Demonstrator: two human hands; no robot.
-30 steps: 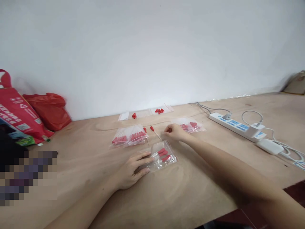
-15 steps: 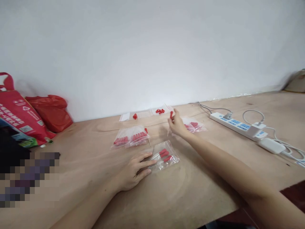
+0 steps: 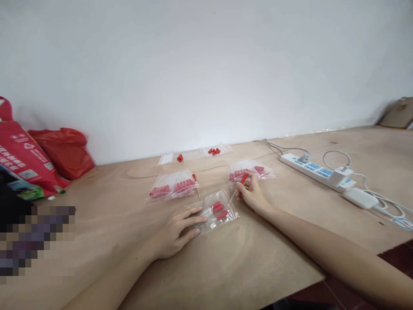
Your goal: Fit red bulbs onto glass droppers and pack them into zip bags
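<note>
My left hand [image 3: 180,228] lies palm down with its fingers stretched out, their tips on the near end of a clear zip bag [image 3: 209,224]. Inside that bag show a few red rubber bulbs [image 3: 222,214]. My right hand [image 3: 253,196] pinches a dropper [image 3: 244,178] by its red bulb. The dropper's thin clear tube slants down toward the bag's right edge; whether its tip is inside I cannot tell. Just behind this hand is a pile of filled zip bags [image 3: 237,165]. Another pile of filled bags [image 3: 172,183] sits to the left, a single dropper [image 3: 194,177] by its right side.
By the wall lie a few red bulbs [image 3: 180,158] and a small heap of red bulbs [image 3: 214,151] on clear plastic bags. On the right are a white power strip [image 3: 318,170] and a charger [image 3: 360,198] with cables. Red bags [image 3: 66,150] stand at the left.
My right hand has come back toward me with the dropper, from beside the far heap to the near bag's right edge. My left hand has stayed on the bag. The view shifted slightly.
</note>
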